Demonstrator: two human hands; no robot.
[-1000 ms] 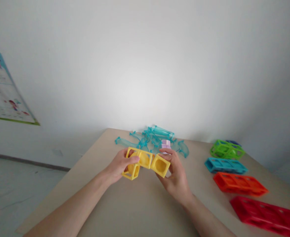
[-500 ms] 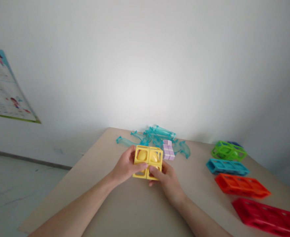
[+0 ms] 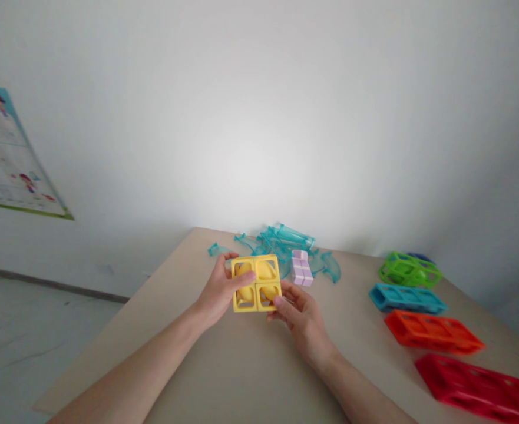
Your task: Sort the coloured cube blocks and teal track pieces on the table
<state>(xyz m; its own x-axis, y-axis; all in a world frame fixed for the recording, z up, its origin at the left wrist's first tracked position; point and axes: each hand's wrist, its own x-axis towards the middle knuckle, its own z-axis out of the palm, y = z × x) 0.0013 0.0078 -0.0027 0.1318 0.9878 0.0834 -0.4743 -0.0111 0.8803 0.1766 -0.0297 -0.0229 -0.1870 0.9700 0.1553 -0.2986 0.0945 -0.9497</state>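
Observation:
Above the table, both hands hold a yellow plastic block (image 3: 256,283) made of open square cells with rounded yellow shapes inside. My left hand (image 3: 217,288) grips its left side, the thumb lying across the front. At the lower right corner, my right hand (image 3: 301,312) pinches the block between thumb and fingers; some fingertips are hidden behind it. Just behind and to the right stands a small lilac block piece (image 3: 302,268). Clear teal plastic track pieces (image 3: 281,241) lie in a pile further back, partly hidden by the yellow block.
Along the table's right side lie a green frame block (image 3: 409,270), a blue one (image 3: 407,298), an orange one (image 3: 433,333) and a red one (image 3: 478,387). The pale table (image 3: 224,377) meets a white wall (image 3: 259,118). A poster (image 3: 16,156) hangs at left.
The yellow block has moved slightly left and up and tilted so its front face turns toward me. My right thumb has slid from its middle to its lower right corner.

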